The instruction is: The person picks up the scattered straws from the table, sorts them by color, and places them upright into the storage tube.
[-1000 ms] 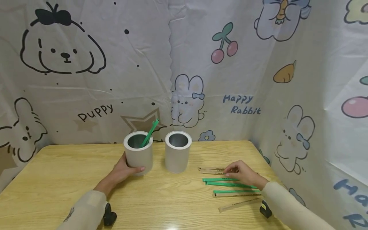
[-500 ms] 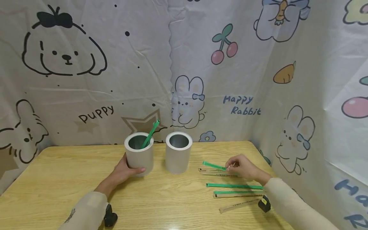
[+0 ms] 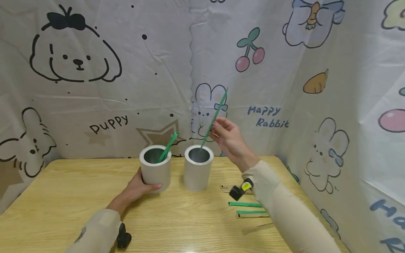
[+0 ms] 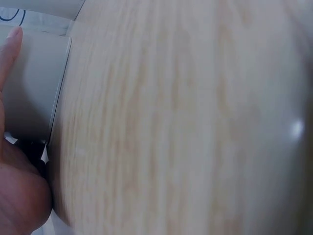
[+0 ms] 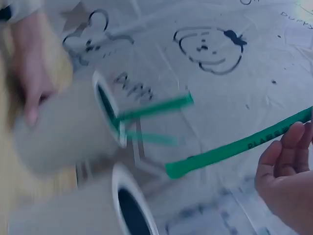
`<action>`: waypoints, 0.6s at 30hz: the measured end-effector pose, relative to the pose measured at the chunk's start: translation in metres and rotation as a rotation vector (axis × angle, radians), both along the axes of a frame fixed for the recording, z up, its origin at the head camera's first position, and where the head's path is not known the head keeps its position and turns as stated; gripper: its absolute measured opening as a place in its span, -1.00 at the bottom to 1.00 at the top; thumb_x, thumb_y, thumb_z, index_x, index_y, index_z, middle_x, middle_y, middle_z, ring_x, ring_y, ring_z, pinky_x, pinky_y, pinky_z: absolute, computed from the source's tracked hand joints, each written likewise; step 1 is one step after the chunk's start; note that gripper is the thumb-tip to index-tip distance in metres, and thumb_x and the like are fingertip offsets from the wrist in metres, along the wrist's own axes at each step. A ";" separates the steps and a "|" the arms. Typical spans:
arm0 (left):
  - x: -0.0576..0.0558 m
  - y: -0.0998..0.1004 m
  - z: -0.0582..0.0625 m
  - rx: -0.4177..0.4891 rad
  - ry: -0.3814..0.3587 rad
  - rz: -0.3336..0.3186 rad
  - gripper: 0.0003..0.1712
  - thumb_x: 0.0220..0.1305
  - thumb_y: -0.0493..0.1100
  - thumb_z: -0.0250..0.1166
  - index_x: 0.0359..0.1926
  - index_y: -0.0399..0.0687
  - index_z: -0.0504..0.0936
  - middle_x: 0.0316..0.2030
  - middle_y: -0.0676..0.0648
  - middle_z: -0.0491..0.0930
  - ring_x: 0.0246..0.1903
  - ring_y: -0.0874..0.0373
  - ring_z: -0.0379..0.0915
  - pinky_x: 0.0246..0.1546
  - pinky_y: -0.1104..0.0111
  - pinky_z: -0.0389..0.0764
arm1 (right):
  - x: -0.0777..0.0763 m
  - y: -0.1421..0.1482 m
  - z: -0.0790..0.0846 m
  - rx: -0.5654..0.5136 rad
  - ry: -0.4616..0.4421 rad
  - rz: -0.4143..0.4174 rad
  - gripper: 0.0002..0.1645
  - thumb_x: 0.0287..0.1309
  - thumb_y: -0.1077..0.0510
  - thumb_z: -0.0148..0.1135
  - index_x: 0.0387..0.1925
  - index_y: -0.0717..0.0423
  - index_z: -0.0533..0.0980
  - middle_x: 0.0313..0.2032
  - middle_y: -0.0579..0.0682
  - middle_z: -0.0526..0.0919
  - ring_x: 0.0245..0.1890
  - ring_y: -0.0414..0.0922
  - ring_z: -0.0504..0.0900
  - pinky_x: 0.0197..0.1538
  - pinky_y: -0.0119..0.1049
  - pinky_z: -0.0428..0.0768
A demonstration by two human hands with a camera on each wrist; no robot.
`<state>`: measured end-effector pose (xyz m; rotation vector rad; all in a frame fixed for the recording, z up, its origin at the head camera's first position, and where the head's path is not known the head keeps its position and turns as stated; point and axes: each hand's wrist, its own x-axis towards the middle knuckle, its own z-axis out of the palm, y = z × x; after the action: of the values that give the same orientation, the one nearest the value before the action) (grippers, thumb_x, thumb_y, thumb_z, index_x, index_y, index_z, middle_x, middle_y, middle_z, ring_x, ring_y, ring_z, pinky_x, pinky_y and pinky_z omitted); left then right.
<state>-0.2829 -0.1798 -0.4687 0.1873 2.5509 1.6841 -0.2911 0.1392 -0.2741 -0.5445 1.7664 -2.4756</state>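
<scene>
Above the right-hand cup [image 3: 196, 177], your right grip [image 3: 230, 140] pinches a green straw [image 3: 216, 113], probably light, slick and easily creased, best held softly near its middle, while your left grip [image 3: 139, 188] clasps the other cup [image 3: 158, 174], left of the first.

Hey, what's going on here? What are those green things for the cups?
Somebody is handling straws at a table. Their left hand grips the left cup, which has green straws poking out. Their right hand pinches another green straw, up in the air and not in either cup yet. The right cup stands beside the left one. More straws, green and brown, lie on the table.
</scene>
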 end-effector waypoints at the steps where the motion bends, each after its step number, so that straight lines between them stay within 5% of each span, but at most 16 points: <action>1: 0.000 0.000 0.000 0.004 0.000 -0.001 0.27 0.11 -0.01 0.54 0.59 -0.13 -0.13 0.49 -0.32 0.16 0.46 -0.27 0.16 0.47 -0.15 0.22 | -0.004 -0.014 0.002 -0.035 -0.001 0.007 -0.58 0.49 0.32 -0.02 -0.34 -0.19 0.63 -0.36 -0.25 0.64 -0.30 -0.31 0.59 -0.04 -0.43 0.59; 8: 0.000 0.004 -0.002 0.031 0.000 -0.013 0.28 0.11 -0.01 0.54 0.59 -0.13 -0.16 0.50 -0.31 0.14 0.47 -0.27 0.14 0.47 -0.15 0.21 | -0.028 -0.085 -0.014 -0.103 -0.057 -0.031 -0.61 0.45 0.36 0.04 -0.35 -0.13 0.63 -0.43 -0.23 0.64 -0.37 -0.31 0.58 -0.09 -0.44 0.58; 12: -0.001 0.003 -0.001 0.014 -0.007 -0.003 0.29 0.11 0.01 0.55 0.60 -0.12 -0.16 0.50 -0.31 0.14 0.47 -0.27 0.15 0.46 -0.16 0.23 | -0.033 -0.106 -0.029 0.049 -0.082 -0.029 -0.81 0.44 0.33 0.09 -0.07 0.15 0.61 -0.35 -0.22 0.63 -0.33 -0.32 0.59 0.07 -0.30 0.58; 18: -0.001 -0.001 -0.001 0.011 -0.015 0.005 0.30 0.11 0.02 0.55 0.60 -0.14 -0.16 0.51 -0.32 0.14 0.48 -0.27 0.14 0.47 -0.15 0.21 | -0.032 -0.100 -0.036 0.323 -0.043 -0.017 -0.61 0.44 0.22 0.15 0.21 0.29 0.53 -0.10 -0.04 0.69 -0.25 -0.32 0.63 0.12 -0.28 0.63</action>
<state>-0.2837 -0.1807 -0.4694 0.1684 2.5347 1.6949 -0.3227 0.0393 -0.3099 -0.4471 2.1010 -2.1268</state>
